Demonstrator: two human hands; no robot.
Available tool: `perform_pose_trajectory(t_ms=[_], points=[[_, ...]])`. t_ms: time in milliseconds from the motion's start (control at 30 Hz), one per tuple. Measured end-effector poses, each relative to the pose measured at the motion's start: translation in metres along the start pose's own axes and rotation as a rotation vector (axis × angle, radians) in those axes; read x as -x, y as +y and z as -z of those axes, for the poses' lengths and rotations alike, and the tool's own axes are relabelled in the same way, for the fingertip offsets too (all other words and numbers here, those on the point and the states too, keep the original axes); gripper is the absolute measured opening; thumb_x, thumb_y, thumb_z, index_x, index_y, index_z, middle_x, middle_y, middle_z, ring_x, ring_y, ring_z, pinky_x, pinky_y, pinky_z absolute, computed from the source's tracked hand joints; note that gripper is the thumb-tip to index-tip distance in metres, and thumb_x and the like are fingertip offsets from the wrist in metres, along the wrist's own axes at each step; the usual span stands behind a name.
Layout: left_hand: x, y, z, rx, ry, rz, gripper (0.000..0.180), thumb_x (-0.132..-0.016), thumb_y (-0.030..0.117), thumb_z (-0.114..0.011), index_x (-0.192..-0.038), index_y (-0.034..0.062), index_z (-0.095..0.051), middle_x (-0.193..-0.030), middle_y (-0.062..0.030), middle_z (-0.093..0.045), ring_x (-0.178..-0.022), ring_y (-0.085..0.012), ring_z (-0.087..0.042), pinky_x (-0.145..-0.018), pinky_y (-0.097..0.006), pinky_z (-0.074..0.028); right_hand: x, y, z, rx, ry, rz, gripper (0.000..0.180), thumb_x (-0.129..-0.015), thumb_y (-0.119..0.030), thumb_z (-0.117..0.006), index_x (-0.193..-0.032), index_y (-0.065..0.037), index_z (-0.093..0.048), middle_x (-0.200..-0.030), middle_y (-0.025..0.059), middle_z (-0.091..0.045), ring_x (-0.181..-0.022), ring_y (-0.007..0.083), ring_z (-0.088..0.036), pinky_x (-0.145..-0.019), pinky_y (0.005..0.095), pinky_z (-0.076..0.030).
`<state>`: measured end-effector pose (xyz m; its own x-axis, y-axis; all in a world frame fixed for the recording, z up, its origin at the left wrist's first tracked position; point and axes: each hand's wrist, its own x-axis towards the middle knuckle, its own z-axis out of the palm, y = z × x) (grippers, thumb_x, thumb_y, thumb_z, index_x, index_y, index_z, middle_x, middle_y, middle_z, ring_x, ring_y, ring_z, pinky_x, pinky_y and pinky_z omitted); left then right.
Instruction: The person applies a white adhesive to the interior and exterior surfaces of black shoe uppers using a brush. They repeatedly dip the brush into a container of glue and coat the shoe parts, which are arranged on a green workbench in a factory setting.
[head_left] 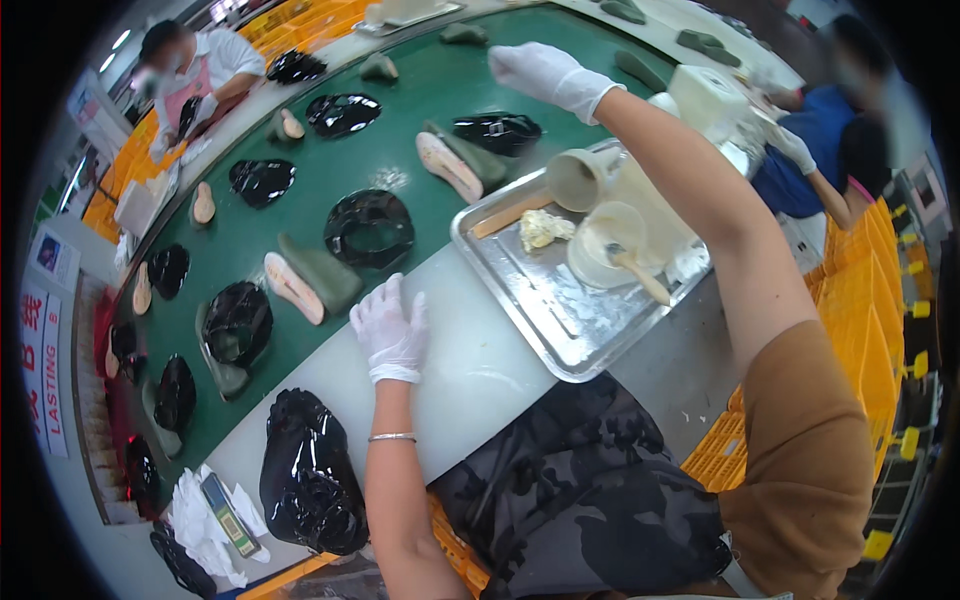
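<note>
My left hand (pixel 392 328), in a thin white glove, lies palm down at the inner edge of the white worktop (pixel 470 320), fingers stretched out and holding nothing visible. Just beyond its fingertips lie a green shoe last (pixel 325 275) with a pale insole (pixel 293 288) and a glossy black shoe upper (pixel 369 230). Over the green conveyor belt (pixel 420 120) my right hand (pixel 548 78), also gloved, is raised with curled fingers; anything inside them is hidden. Below it rest another black upper (pixel 497 131) and a green last (pixel 468 158) with an insole (pixel 450 167).
A metal tray (pixel 540 320) holds cups, a brush (pixel 640 275) and a yellowish lump (pixel 545 230). Near my left forearm lies a black shoe upper (pixel 312 470); beside it are white cloths (pixel 195 525) and a small box (pixel 230 515). Co-workers stand at the far left and right.
</note>
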<state>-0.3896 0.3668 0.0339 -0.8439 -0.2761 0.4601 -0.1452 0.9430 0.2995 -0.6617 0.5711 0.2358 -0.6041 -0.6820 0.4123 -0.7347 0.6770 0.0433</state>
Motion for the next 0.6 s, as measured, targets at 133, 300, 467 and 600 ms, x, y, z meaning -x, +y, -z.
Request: perform_pose_trajectory(t_ms=[133,300,467,600], points=[[0.004,-0.011,-0.004,-0.025,0.019,-0.028,0.044,-0.083,0.037,-0.058,-0.119,0.0102,-0.055,-0.110,-0.0096,-0.060,-0.105,-0.0259,-0.052,-0.095,-0.040,-0.033,0.076,-0.032,0.082,-0.173,0.153,0.007,0.013,-0.087,-0.019,-0.054,-0.083,-0.007,-0.055,-0.066,0.0069,-0.059,-0.062,0.0211,-0.060,-0.057,0.0334,-0.047],[0.005,-0.009,-0.007,-0.105,-0.063,-0.020,0.047,-0.085,0.034,-0.054,-0.126,0.0104,-0.049,-0.122,-0.0108,-0.053,-0.112,-0.0286,-0.049,-0.101,-0.048,-0.030,0.219,0.020,0.108,-0.412,0.312,-0.239,0.025,-0.093,-0.020,-0.052,-0.081,0.000,-0.060,-0.060,0.0010,-0.057,-0.055,0.0068,-0.054,-0.050,0.0223,-0.044],[0.007,-0.002,-0.011,-0.093,-0.073,-0.052,0.047,-0.086,0.032,-0.053,-0.126,0.0083,-0.048,-0.127,-0.0134,-0.049,-0.118,-0.0332,-0.044,-0.103,-0.050,-0.027,0.328,0.061,0.063,-0.440,0.404,-0.446,0.028,-0.090,-0.027,-0.059,-0.102,-0.002,-0.064,-0.084,0.0069,-0.067,-0.074,0.0134,-0.062,-0.062,0.0267,-0.049],[0.021,-0.006,-0.011,-0.068,-0.044,-0.052,0.049,-0.085,0.032,-0.055,-0.127,0.0084,-0.047,-0.134,-0.0160,-0.042,-0.125,-0.0394,-0.035,-0.104,-0.053,-0.024,0.347,0.056,0.012,0.097,0.188,-0.486,0.037,-0.083,-0.038,-0.060,-0.102,-0.006,-0.062,-0.090,0.0170,-0.063,-0.086,0.0342,-0.059,-0.074,0.0406,-0.049]])
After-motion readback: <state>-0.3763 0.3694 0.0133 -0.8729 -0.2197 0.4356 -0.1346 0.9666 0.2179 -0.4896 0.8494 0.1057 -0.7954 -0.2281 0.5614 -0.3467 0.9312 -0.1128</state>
